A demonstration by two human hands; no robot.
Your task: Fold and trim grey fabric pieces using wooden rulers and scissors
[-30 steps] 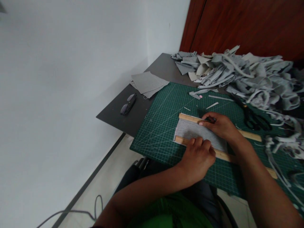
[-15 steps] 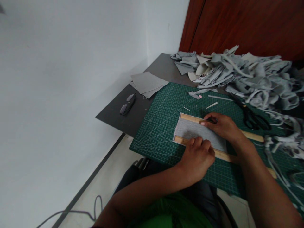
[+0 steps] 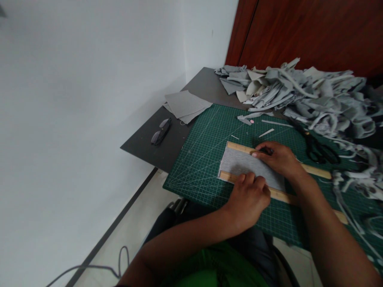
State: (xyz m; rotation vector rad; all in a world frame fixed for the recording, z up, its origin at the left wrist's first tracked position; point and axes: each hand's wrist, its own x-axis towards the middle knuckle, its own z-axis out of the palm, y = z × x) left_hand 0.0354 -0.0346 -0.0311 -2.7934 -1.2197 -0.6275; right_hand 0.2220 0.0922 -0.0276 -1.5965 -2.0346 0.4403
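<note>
A light grey, roughly rectangular piece of cloth (image 3: 239,159) lies flat near the middle of a green gridded cutting mat (image 3: 197,159), in front of the person; a long, pale wooden ruler (image 3: 281,195) lies along its near edge, and a second pale wooden ruler (image 3: 241,148) along its far edge, both reaching well past the cloth to the right. The left hand (image 3: 248,201) rests on the near ruler with its fingers bent, though whether it grips or merely presses cannot be told; the right hand (image 3: 277,157) has its thumb at the far ruler and its fingers curled, with a dark patch between them that may be a small tool or only shadow, so its hold cannot be told either.

The laying-out looks done, judging by the rulers along both long edges; lining up the far one seems to be in hand, and any trimming along it seems left over; whether the cloth is one layer or more does not show. Black-handled scissors (image 3: 318,149) lie apart to the right, held by neither hand; thin pale offcuts (image 3: 266,132) lie just beyond the far ruler, while flat grey cloth pieces (image 3: 187,104) lie stacked to the far left.
</note>
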